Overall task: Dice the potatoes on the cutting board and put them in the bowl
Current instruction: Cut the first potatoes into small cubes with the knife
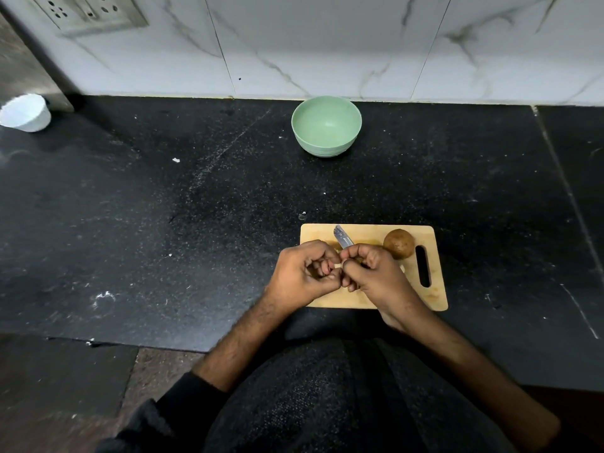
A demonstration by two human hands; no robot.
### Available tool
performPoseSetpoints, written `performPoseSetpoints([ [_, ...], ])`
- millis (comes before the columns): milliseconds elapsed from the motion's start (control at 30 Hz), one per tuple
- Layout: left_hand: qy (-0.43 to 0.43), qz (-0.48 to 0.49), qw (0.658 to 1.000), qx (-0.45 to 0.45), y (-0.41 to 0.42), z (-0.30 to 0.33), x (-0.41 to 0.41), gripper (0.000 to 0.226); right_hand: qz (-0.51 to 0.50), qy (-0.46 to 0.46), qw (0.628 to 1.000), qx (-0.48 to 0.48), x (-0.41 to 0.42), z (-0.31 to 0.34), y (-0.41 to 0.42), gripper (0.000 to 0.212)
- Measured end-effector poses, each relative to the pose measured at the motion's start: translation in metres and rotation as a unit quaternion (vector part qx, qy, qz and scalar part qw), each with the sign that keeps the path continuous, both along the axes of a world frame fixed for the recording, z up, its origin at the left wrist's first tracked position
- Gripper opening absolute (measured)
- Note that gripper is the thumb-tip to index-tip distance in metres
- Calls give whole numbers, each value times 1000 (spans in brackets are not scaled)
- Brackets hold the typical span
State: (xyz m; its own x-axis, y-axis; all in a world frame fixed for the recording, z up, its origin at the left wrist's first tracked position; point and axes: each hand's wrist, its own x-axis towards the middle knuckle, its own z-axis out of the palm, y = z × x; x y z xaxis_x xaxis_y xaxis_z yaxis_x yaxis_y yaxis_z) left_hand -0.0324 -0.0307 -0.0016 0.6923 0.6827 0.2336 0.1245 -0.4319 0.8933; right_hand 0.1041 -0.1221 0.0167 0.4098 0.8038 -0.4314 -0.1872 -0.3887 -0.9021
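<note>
A wooden cutting board (434, 289) lies on the black counter in front of me. A whole brown potato (398, 244) sits on its far right part, beside the handle slot. My right hand (376, 276) grips a knife; its steel blade (342, 237) sticks out up and to the left over the board. My left hand (304, 273) is curled over the board's left side, holding a pale potato piece (337, 265) that is mostly hidden between the two hands. The green bowl (327, 125) stands empty farther back near the wall.
A white cup (26, 112) stands at the far left by a steel surface. The marble-tiled wall runs along the back, with a socket panel (88, 11) at top left. The counter's front edge steps down at lower left.
</note>
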Motion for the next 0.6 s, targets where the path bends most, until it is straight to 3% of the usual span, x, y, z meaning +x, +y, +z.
performPoseSetpoints([
  [300, 22, 20, 992, -125, -5, -2, 4, 14, 58, -76, 995, 11, 0, -3, 1, 19],
  [600, 11, 10, 990, -143, -3, -3, 4, 12, 26, 48, 999, -3, -1, -9, 1, 18],
])
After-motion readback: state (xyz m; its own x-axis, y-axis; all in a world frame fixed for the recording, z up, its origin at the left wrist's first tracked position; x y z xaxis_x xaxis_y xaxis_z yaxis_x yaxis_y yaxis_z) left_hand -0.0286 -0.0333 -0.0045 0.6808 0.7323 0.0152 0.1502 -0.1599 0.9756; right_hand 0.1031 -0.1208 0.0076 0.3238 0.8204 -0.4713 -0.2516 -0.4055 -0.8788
